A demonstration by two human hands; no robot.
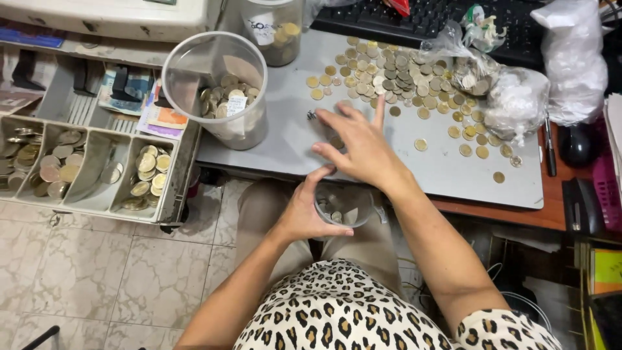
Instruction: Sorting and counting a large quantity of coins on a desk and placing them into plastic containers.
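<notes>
Grey bench (272, 139) surface is seen from above, with a pale tiled floor (97, 272) below and a black keyboard (414, 16) at the far edge. Loose coins (395, 74) are spread over the far half of the bench. An open cash drawer (84, 162) with coin compartments stands to the left, and a tall clear tub (220, 91) partly filled with coins stands on the bench corner.

The right hand (359, 146) is laid flat on the bench near its front edge, fingers spread, over a few coins. The left hand (308, 214) is wrapped around a small clear cup (343, 207), held just below the bench edge; some coins are seen inside it.

The step in hand is judged to be the sweeping of coins off the edge into the cup. The next move would call for the cup to be kept directly under the edge while the coins are drawn toward it.
</notes>
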